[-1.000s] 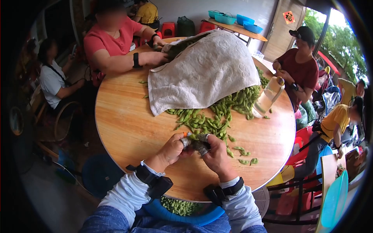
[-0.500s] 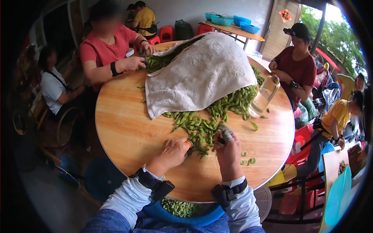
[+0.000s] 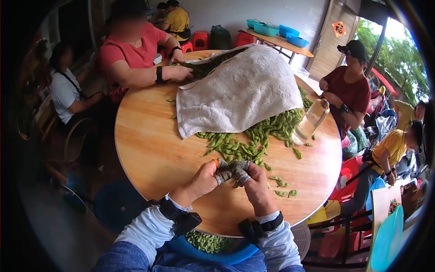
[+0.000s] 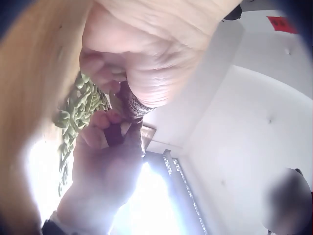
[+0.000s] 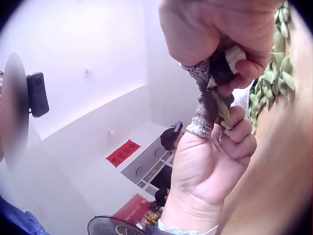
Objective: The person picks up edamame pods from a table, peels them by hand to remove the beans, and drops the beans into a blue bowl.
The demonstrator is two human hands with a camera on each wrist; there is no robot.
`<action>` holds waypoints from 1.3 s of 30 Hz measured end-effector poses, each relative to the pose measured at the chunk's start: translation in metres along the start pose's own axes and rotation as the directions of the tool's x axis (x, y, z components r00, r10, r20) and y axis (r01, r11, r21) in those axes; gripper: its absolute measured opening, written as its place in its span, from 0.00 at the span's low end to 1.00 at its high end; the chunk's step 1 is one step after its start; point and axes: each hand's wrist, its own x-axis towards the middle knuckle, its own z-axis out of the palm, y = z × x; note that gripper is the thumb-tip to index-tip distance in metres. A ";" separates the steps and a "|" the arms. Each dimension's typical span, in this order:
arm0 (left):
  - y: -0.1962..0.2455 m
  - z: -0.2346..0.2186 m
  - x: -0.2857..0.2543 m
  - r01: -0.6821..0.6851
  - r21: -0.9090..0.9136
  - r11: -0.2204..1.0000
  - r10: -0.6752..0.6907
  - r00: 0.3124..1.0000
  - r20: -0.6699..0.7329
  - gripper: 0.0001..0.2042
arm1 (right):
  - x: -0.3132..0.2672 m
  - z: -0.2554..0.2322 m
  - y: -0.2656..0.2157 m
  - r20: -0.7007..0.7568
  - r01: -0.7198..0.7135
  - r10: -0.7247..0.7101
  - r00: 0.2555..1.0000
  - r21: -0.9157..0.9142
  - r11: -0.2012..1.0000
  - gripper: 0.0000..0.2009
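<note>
My two hands meet over the near part of the round table, fingertips together. A green soybean pod (image 5: 222,108) shows between the thumb and fingers of my left hand (image 3: 202,179). My right hand (image 3: 258,187) has its thumb and curled fingers at the pod's other end. Grey knitted covers wrap both thumbs (image 5: 200,120) and some fingers, and an orange band circles a left finger. Just beyond my hands, loose soybean pods (image 3: 235,148) spill from a heap under a pale towel (image 3: 240,86).
A clear jug (image 3: 311,121) stands right of the heap on the wooden table (image 3: 149,136). Below its near edge, a blue basin (image 3: 240,255) holds shelled beans (image 3: 206,242). A person in red (image 3: 136,50) reaches into the heap at left; another in dark red (image 3: 349,86) is at right.
My hands were together, then parted, the right one reaching to the loose pods. Now it is back against the left, with a pod between them. The person in red keeps working at the heap.
</note>
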 end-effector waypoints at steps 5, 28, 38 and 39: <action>-0.006 0.001 -0.029 0.086 0.094 0.992 -0.091 0.995 0.047 0.05 | -0.031 0.015 0.002 -0.066 0.020 -0.018 0.998 0.038 0.999 0.06; 0.011 0.056 -0.126 0.124 0.324 0.938 -0.204 0.953 0.226 0.09 | -0.166 0.017 0.003 0.063 -0.193 0.183 0.981 0.258 0.947 0.11; -0.005 0.056 -0.131 -0.072 0.499 0.863 -0.044 0.975 0.217 0.12 | -0.165 0.020 0.014 -0.012 -0.169 0.176 0.984 0.236 0.957 0.09; -0.006 0.055 -0.132 -0.149 0.596 0.789 0.017 0.975 0.222 0.13 | -0.166 0.019 0.015 -0.024 -0.160 0.170 0.985 0.231 0.960 0.09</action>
